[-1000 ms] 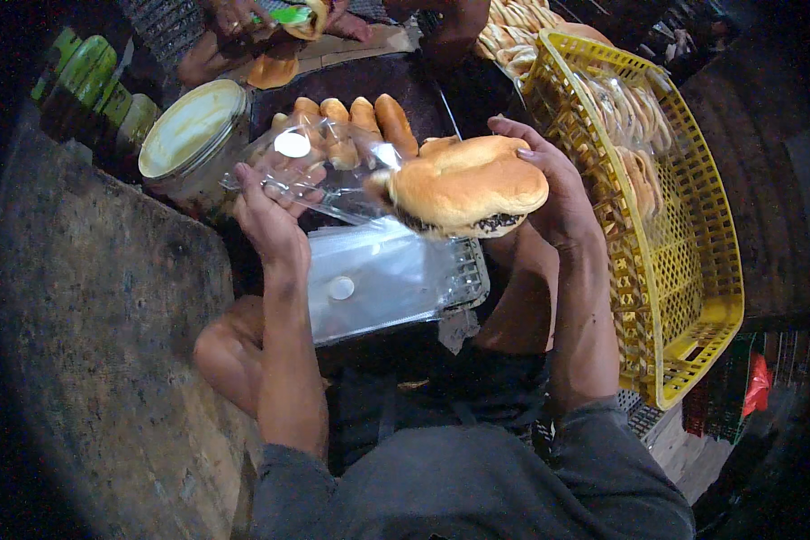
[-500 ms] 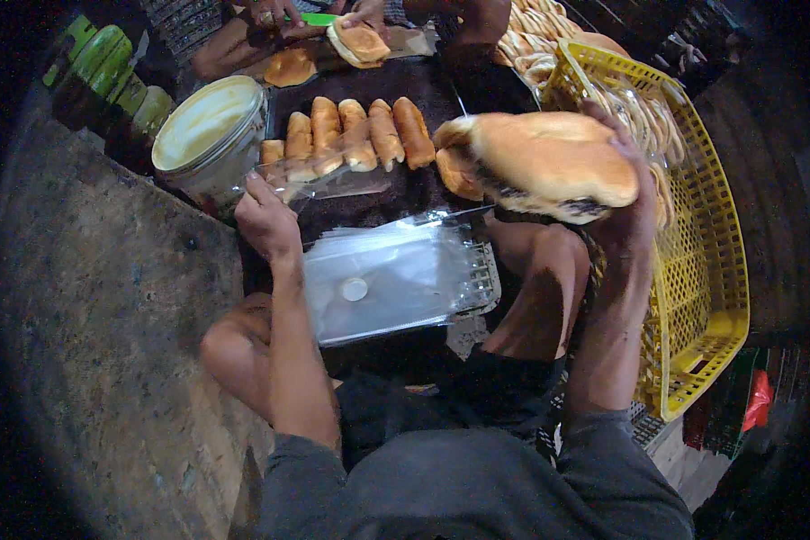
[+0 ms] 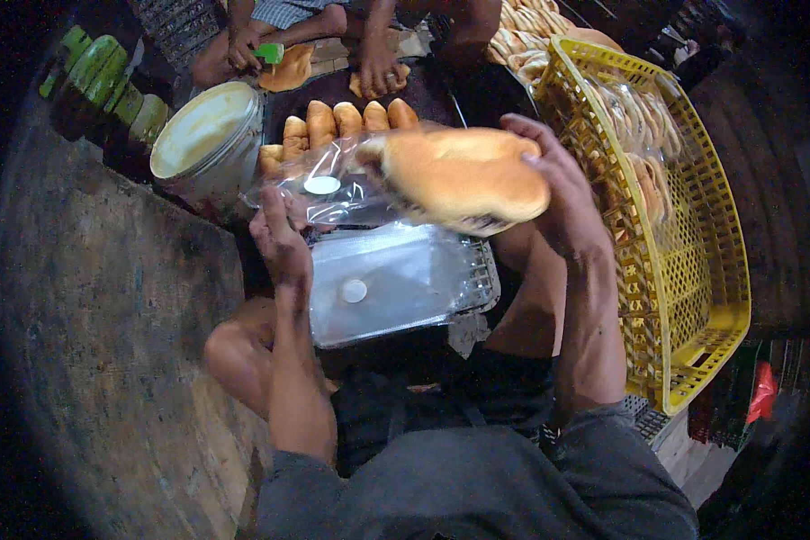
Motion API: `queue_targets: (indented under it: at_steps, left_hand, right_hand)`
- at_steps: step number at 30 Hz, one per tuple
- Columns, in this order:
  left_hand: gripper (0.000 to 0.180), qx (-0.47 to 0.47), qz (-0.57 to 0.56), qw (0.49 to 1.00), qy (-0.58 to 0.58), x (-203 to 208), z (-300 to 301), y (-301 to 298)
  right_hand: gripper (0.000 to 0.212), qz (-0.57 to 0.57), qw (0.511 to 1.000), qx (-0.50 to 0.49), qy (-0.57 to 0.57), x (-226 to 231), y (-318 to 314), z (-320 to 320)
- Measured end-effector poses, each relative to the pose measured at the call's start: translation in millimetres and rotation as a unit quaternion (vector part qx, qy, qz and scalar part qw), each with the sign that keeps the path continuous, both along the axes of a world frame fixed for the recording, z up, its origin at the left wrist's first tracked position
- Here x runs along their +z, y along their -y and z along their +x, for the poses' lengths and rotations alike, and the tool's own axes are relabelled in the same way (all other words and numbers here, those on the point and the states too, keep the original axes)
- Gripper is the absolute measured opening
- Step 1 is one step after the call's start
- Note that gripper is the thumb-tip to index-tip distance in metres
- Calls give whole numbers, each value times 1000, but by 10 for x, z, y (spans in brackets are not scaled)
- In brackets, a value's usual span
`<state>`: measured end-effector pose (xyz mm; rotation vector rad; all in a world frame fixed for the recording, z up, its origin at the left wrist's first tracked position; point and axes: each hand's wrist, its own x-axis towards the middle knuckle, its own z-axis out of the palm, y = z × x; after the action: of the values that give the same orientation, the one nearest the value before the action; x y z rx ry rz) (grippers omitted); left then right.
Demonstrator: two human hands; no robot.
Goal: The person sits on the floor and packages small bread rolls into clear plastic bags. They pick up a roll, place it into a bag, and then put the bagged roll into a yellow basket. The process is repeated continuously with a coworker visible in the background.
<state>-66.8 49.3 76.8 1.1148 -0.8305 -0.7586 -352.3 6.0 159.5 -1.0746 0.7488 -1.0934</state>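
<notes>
My left hand point(image 3: 282, 238) pinches the edge of a clear plastic bag point(image 3: 351, 209), which spreads to the right with a white spot on it. My right hand point(image 3: 562, 184) grips the right end of a golden-brown bread point(image 3: 463, 171) with dark filling at its lower edge. The bread's left end meets the bag's right side; blur hides how far it is inside. Below them, over my lap, lies a stack of flat clear bags point(image 3: 396, 283) with a round white spot on top. Behind the held bread stands a row of several bread rolls point(image 3: 321, 123).
A white bucket point(image 3: 160, 171) with pale smears stands at left. On the right, a tilted yellow crate point(image 3: 664, 360) holds bagged breads point(image 3: 643, 184). Across from me, a person's hand point(image 3: 381, 74) presses on a bread; their other hand is by a green-handled tool point(image 3: 269, 53).
My right hand has brought the bread leftward to the bag. The bag is now raised and spread in my left hand. The person opposite has lowered their bread to the surface.
</notes>
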Motion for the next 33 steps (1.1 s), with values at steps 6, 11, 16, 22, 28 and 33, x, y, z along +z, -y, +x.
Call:
queue_targets:
  at_steps: [6,11,16,22,28,33]
  left_hand:
    - [67,-155,29,919,-361,-122,-517,87]
    - [52,-102,-37,970,-219,-38,-963,29]
    - [63,-190,42,955,-226,39,-954,-39]
    - [61,-211,26,945,-247,82,-666,28]
    - [55,-127,-9,931,-342,170,-682,8]
    - [63,-180,-78,868,-455,-90,-484,223]
  right_hand:
    - [54,-46,992,51,-104,-401,6,180]
    - [54,4,994,-111,7,-648,1,292]
    - [51,-49,982,-173,-62,-472,-6,503]
    - [52,-61,991,-96,-75,-292,14,439]
    - [63,-327,900,-210,-196,10,-362,563]
    - [32,-563,664,-232,-434,43,-215,834]
